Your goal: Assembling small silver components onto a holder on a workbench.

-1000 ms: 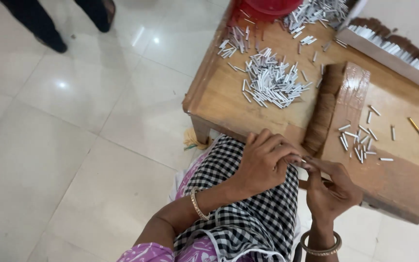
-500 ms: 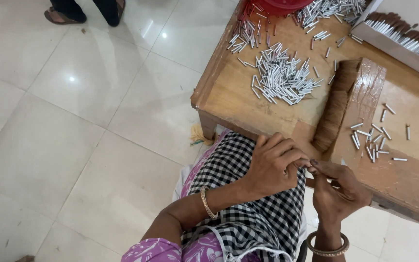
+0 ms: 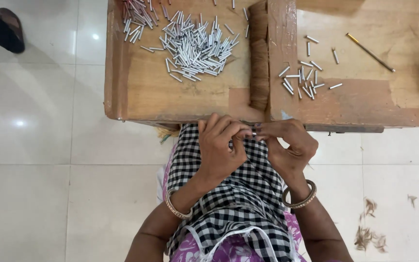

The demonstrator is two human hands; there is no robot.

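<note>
Metal tube (image 3: 253,131): short, silvery, thin, mostly hidden; pinched between fingertips of left hand (image 3: 221,145) and right hand (image 3: 287,145).

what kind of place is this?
Likely a small handcraft workshop: a low wooden worktable strewn with short silver tubes, a stack of brown fibre, and tiled floor littered with fibre scraps.

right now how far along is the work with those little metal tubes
Possibly done: a small cluster of tubes on the right board. In hand: left hand and right hand pinch one small piece together. Left: a big pile of tubes, apparently untouched.
</note>
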